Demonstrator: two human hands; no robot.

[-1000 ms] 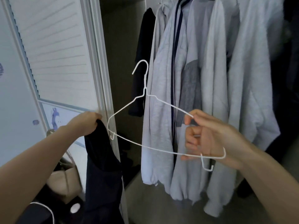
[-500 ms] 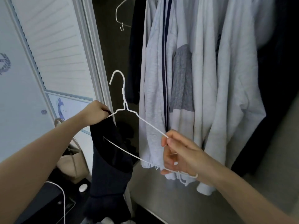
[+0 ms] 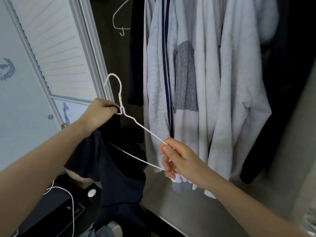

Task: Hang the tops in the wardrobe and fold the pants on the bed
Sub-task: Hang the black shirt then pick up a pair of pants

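A dark navy top (image 3: pixel 118 170) hangs from my left hand (image 3: pixel 100 113), which grips its upper edge right at the neck of a white wire hanger (image 3: pixel 145 130). The hanger's left end sits inside the dark cloth; its hook points up. My right hand (image 3: pixel 179 161) pinches the hanger's right shoulder and bottom wire. Behind stands the open wardrobe, where several light grey tops (image 3: pixel 213 82) and a dark garment (image 3: pixel 136 48) hang side by side.
An empty white hanger (image 3: pixel 119 19) hangs at the wardrobe's upper left. The white louvred door (image 3: pixel 56 48) stands at the left. The wardrobe's grey floor shelf (image 3: pixel 196 211) lies below the clothes. A white cable (image 3: pixel 68 194) and dark items lie at the lower left.
The hanger has moved left and down, and its left end has gone into the dark top. My left hand now holds the cloth at the hanger's neck.
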